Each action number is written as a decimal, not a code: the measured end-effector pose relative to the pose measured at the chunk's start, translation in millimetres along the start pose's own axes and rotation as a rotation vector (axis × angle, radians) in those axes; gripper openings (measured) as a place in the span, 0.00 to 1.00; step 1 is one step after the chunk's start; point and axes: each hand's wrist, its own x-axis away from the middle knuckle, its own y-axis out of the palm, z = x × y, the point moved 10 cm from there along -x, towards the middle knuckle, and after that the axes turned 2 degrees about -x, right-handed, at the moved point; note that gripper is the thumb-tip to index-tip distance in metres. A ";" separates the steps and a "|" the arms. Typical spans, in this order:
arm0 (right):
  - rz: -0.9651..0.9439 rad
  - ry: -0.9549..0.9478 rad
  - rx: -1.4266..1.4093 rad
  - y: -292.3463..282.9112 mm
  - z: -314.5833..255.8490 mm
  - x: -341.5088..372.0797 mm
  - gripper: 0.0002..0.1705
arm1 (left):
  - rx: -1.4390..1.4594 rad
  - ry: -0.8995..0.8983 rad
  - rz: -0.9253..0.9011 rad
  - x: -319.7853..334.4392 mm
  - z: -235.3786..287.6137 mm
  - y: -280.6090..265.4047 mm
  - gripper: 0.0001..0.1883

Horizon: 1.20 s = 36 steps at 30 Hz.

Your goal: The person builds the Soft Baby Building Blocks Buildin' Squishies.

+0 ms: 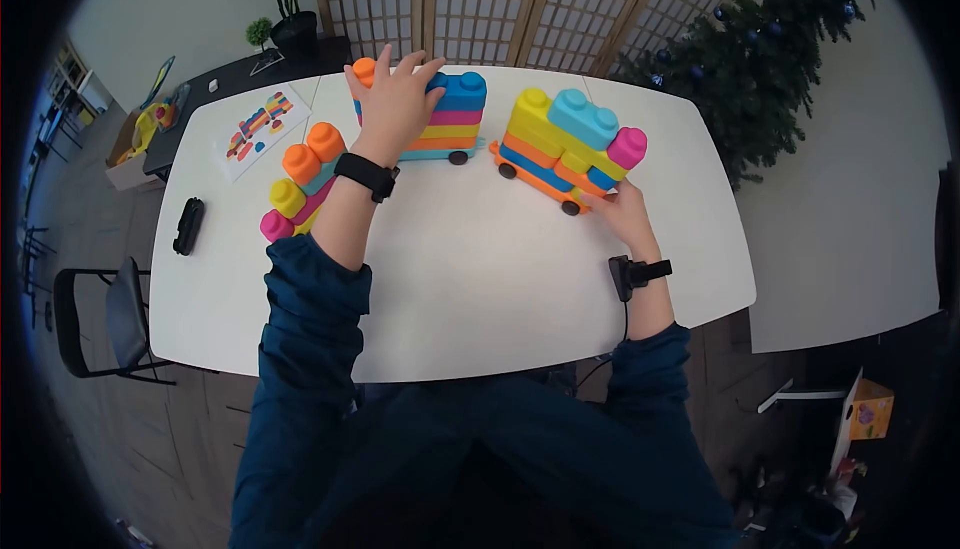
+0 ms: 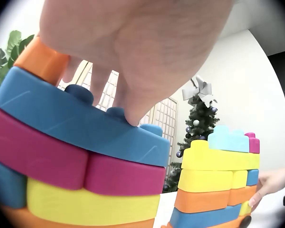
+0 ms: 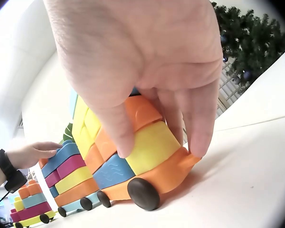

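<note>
My left hand (image 1: 397, 107) rests with spread fingers on the middle block wagon (image 1: 455, 117), over its long blue top brick (image 2: 80, 114) beside an orange one. Pink, yellow and orange layers lie beneath. On the right, an orange-based block wagon (image 1: 545, 139) has lime, light blue and pink bricks on top. My right hand (image 1: 628, 219) grips its near end. Thumb (image 3: 125, 142) lies against a yellow brick (image 3: 154, 148), and the other fingers are round the far side. A third wagon (image 1: 310, 181), partly hidden by my left arm, stands at left.
A picture sheet (image 1: 262, 129) lies at the table's back left, with a black object (image 1: 188, 226) near the left edge. Behind the white table (image 1: 480, 299) are a folding screen (image 1: 480, 9) and a potted plant (image 1: 293, 29). A decorated tree (image 1: 740, 59) stands at back right.
</note>
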 end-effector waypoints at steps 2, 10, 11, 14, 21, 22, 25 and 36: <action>-0.022 -0.050 0.023 -1.0 -5.2 -2.0 0.31 | -0.015 -0.004 -0.113 0.6 8.4 10.9 0.20; 0.002 -0.025 -0.008 -5.7 3.4 -0.1 0.30 | -0.029 0.000 -0.156 -4.4 29.5 21.3 0.21; 0.004 -0.024 0.016 -6.3 2.5 1.3 0.30 | -0.012 -0.007 -0.215 -4.0 29.4 25.0 0.22; 0.005 -0.042 0.002 -7.3 -0.8 2.9 0.31 | 0.049 0.073 0.016 4.8 30.3 3.5 0.28; 0.021 -0.049 0.015 -9.5 9.7 2.9 0.32 | 0.063 -0.419 0.062 103.4 -104.5 -57.2 0.36; 0.023 -0.046 0.046 -10.5 6.0 4.6 0.32 | 0.060 -0.419 0.061 117.2 -112.5 -60.3 0.36; 0.020 -0.045 0.082 -9.4 3.6 4.6 0.32 | -0.061 -0.595 -0.212 150.3 -146.5 -39.9 0.36; 0.009 -0.080 0.010 -8.8 6.1 2.4 0.32 | 0.198 -0.470 -0.171 138.0 -134.2 -10.0 0.38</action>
